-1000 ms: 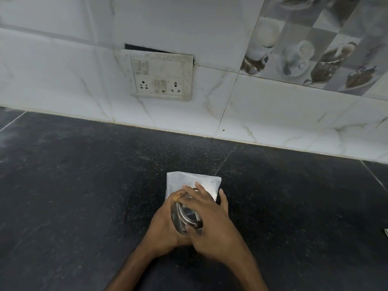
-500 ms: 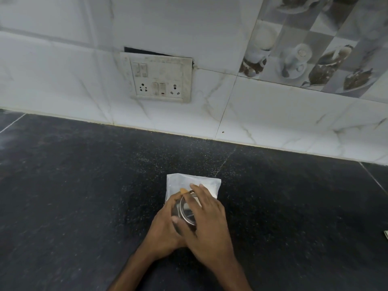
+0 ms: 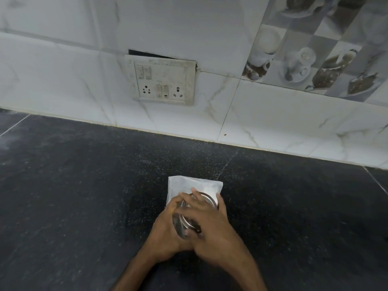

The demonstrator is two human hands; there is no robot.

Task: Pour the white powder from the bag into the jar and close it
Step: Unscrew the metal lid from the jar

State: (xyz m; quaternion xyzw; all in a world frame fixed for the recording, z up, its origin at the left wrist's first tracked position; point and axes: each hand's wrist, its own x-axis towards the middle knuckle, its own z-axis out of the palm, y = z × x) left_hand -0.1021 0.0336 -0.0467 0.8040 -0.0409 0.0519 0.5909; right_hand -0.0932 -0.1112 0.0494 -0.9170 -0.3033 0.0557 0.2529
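Both hands are gathered low in the middle of the view, wrapped around a small steel jar (image 3: 184, 222) that stands on the dark speckled table (image 3: 73, 196). The left hand (image 3: 165, 234) cups the jar's body from the left side, its fingers curled around the metal wall and its thumb lying up along the near edge. The right hand (image 3: 212, 225) lies over the top from the right, fingers spread across the shiny round lid (image 3: 206, 199), with the fingertips reaching toward the far-left rim and the thumb pressed against the jar's near side. So each hand is clenched on something: the left on the jar, the right on the lid. The lid seems to sit on the jar's mouth, though the fingers cover most of the seam and I cannot tell whether it is fully seated.

Just behind the jar, touching or nearly touching it, a white plastic bag (image 3: 189, 183) lies flat on the table, its far edge straight and its near part hidden by the hands. A light scatter of white specks dusts the table around and beyond the bag, thinning toward the wall.

The wall behind is white marble-patterned tile (image 3: 273, 114). A grimy switch and socket plate (image 3: 161, 80) is set in it above the table, left of centre, and a band of printed tiles showing cups and dishes (image 3: 304, 57) runs across the upper right.
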